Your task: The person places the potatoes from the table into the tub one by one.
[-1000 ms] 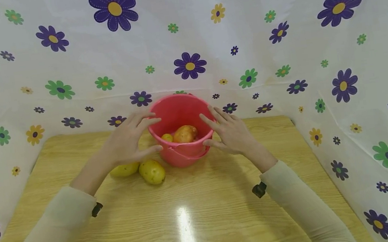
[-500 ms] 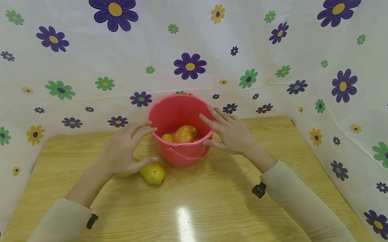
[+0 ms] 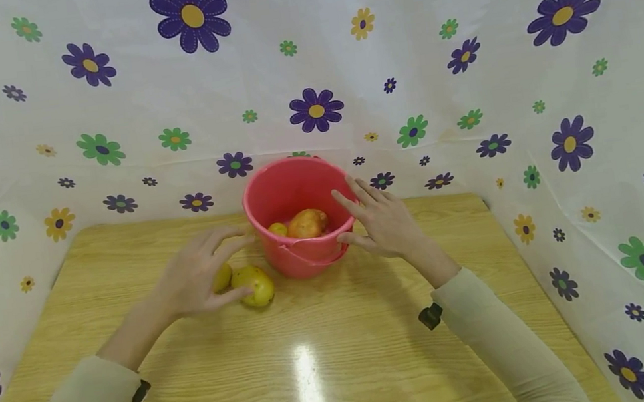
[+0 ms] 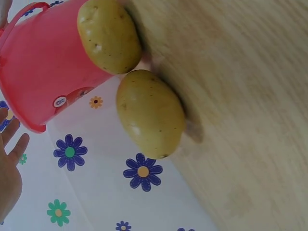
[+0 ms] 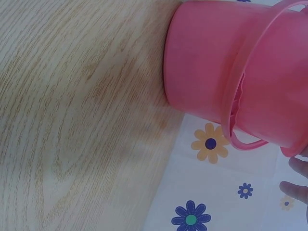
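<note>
A pink bucket (image 3: 305, 257) with a handle stands upright on the wooden table. Inside it lie a reddish-brown potato (image 3: 307, 223) and a small yellow round item (image 3: 277, 229). Two yellow potatoes rest on the table left of the bucket; the nearer potato (image 3: 255, 287) shows beneath my left thumb, while the other potato (image 4: 150, 114) is partly hidden by the hand in the head view. My left hand (image 3: 201, 276) hovers over them, fingers extended and holding nothing. At the bucket's right rim, my right hand (image 3: 385, 223) has its fingers spread, fingertips right at the edge.
The wooden table (image 3: 377, 355) reaches back to a white curtain (image 3: 123, 105) printed with flowers, which also runs along both sides. Dark bands (image 3: 430, 315) show at both sleeve cuffs.
My left hand has drawn away from the bucket's left rim, moving left and down towards the front, over the potatoes. The right hand and bucket have stayed in place.
</note>
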Demonstrator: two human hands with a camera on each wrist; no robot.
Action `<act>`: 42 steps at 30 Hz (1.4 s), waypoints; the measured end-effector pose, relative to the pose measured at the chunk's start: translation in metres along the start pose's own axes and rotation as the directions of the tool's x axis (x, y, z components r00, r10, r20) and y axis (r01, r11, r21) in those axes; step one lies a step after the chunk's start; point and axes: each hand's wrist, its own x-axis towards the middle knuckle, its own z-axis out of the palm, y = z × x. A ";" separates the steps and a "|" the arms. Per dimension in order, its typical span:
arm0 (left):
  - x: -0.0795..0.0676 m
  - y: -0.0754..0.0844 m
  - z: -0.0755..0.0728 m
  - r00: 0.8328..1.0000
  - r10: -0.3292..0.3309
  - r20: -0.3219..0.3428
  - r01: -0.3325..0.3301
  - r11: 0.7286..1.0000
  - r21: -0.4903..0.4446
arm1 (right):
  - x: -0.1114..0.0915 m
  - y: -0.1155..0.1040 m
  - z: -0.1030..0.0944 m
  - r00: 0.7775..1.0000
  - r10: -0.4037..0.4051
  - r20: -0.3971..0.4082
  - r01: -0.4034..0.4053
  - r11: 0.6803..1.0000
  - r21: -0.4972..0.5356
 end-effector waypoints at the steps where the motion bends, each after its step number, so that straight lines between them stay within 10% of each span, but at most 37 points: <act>1: -0.002 0.000 0.002 1.000 0.000 0.001 0.000 1.000 0.005 | 0.000 0.000 0.000 1.000 0.001 0.000 -0.001 1.000 0.002; 15: -0.027 0.000 0.028 0.993 -0.017 0.118 0.015 1.000 0.017 | 0.000 0.001 0.000 1.000 -0.009 -0.005 0.009 1.000 -0.009; 42: -0.044 -0.006 0.065 0.929 -0.069 0.363 0.041 0.996 0.084 | -0.001 0.001 0.003 1.000 -0.016 -0.021 0.016 1.000 -0.005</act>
